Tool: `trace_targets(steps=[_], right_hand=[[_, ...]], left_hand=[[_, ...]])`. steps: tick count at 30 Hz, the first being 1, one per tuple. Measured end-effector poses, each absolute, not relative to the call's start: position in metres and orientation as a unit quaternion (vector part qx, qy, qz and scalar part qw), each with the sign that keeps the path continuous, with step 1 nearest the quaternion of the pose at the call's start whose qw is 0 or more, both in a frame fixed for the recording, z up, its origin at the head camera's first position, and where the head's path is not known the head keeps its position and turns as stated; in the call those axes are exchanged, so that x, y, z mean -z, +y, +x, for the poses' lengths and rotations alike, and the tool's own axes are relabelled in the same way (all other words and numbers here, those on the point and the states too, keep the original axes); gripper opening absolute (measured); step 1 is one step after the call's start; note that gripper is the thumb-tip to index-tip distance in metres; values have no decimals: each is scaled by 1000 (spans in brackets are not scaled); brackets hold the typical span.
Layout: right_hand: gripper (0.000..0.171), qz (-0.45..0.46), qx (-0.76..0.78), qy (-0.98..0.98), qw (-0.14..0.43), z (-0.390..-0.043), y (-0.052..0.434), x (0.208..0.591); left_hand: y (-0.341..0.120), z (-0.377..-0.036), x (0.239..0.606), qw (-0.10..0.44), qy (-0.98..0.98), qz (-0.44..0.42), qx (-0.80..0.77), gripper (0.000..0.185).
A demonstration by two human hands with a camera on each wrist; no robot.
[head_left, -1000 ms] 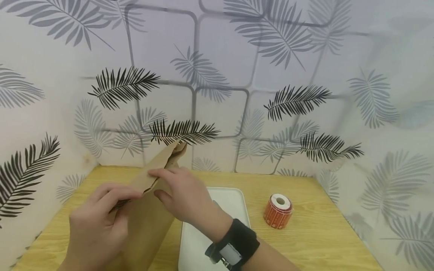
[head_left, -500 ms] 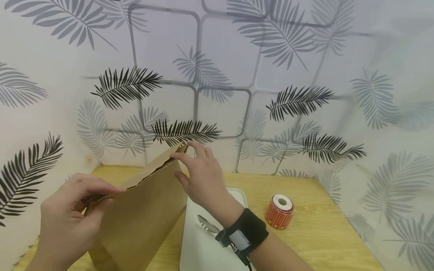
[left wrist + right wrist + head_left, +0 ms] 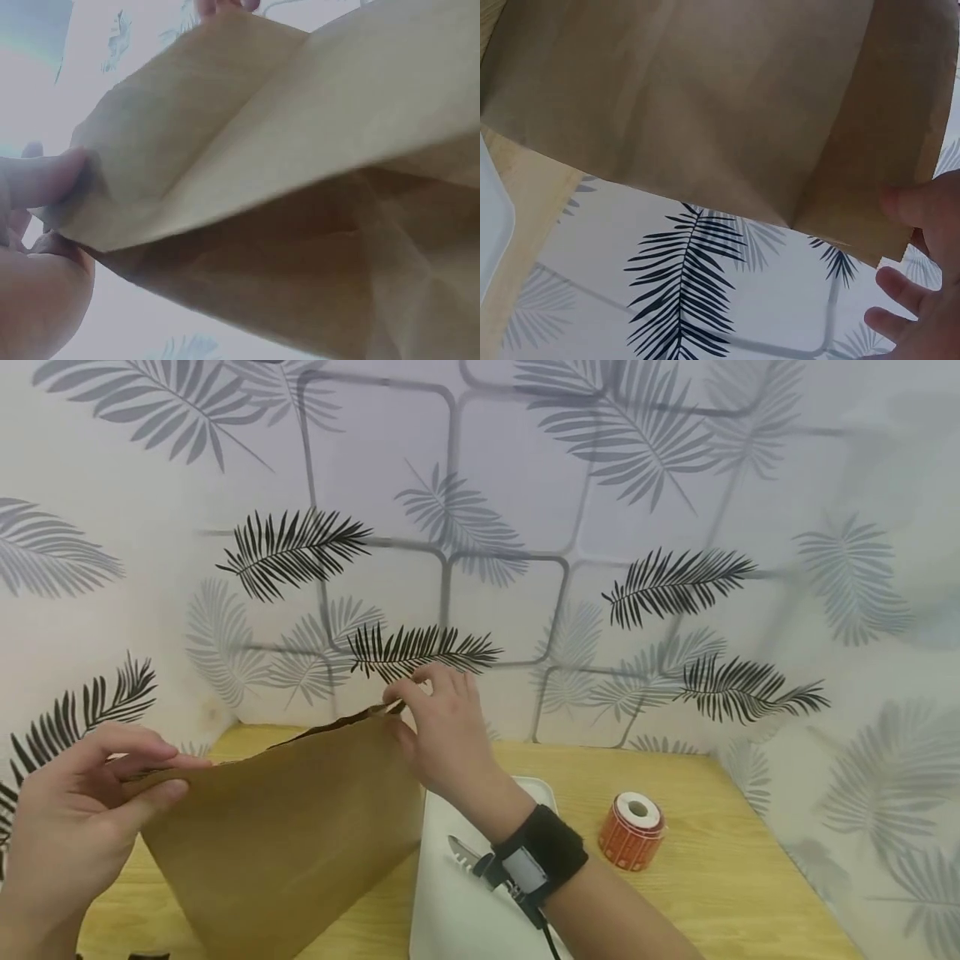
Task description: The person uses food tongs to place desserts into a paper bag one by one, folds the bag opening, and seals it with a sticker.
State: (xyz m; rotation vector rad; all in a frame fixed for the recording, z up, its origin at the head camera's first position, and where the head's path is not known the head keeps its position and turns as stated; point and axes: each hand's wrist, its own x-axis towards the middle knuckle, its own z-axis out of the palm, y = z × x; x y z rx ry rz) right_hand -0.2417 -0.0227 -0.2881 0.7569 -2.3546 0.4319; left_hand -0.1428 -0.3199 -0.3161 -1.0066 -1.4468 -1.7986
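Note:
A brown paper bag [image 3: 292, 827] hangs upright between both hands, its jagged-edged mouth at the top. At its left top corner my left hand [image 3: 90, 810] pinches the paper between thumb and fingers. My right hand [image 3: 450, 727] pinches the opposite top corner, higher and farther back. The left wrist view shows the folded side panel of the bag [image 3: 315, 150] with the left thumb and fingers at its corner. Broad front paper and a folded side of the bag [image 3: 705, 97] fill the right wrist view, the right hand [image 3: 930, 285] at its corner.
Right of the bag lies a white tray [image 3: 450, 918] with a serrated utensil [image 3: 459, 853] on it, partly behind the right wrist strap. A roll of red labels [image 3: 632, 831] stands farther right on the wooden table [image 3: 712, 877]. A leaf-patterned covering [image 3: 510, 610] rises behind.
My left hand has moved left and my right hand shifted right and up along the rim, then kept its corner. The bag's top has been spread from a narrow fold to a wide stretch.

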Motion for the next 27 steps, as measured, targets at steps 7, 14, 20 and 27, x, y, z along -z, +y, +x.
trace_targets(steps=[7,14,20,27], right_hand=[[6,319,-200,-879,291,-239,-23,285],[8,327,-224,-875,279,-228,-23,281],[10,350,-279,-848,282,-218,-21,277],[10,349,-321,-840,263,-211,-12,277]], left_hand=[[-335,-153,308,338,-617,-271,657,31],[-337,-159,301,433,-795,-79,416,37],[-340,-158,302,426,-869,-26,252,35],[-330,-158,302,456,-865,-73,197,30]])
